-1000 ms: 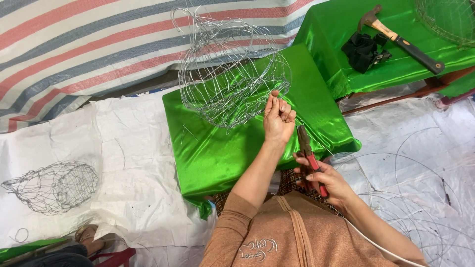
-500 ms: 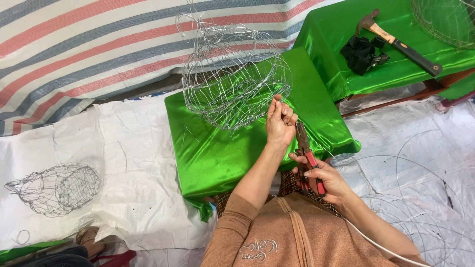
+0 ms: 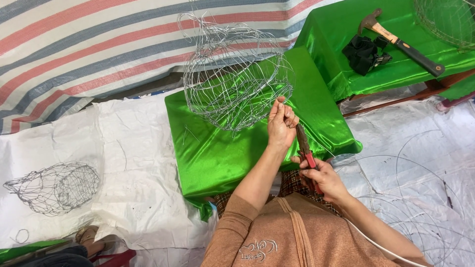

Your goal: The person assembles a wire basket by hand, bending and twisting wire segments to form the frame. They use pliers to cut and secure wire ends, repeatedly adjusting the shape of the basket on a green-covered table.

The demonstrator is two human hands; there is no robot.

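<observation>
Head view: green cloth [image 3: 222, 153] covers a low table, w/ a wire frame [image 3: 232, 74] standing on it. Left hand [image 3: 281, 123] pinches a wire at the frame's lower right edge. Right hand [image 3: 324, 178], just beside, grips red-handled pliers [image 3: 306, 151], tips up.

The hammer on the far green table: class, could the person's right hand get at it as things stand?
Probably not without shifting. The hammer lies well beyond the right hand, which already grips red-handled pliers. Nothing blocks the path, but the hand is occupied.
</observation>
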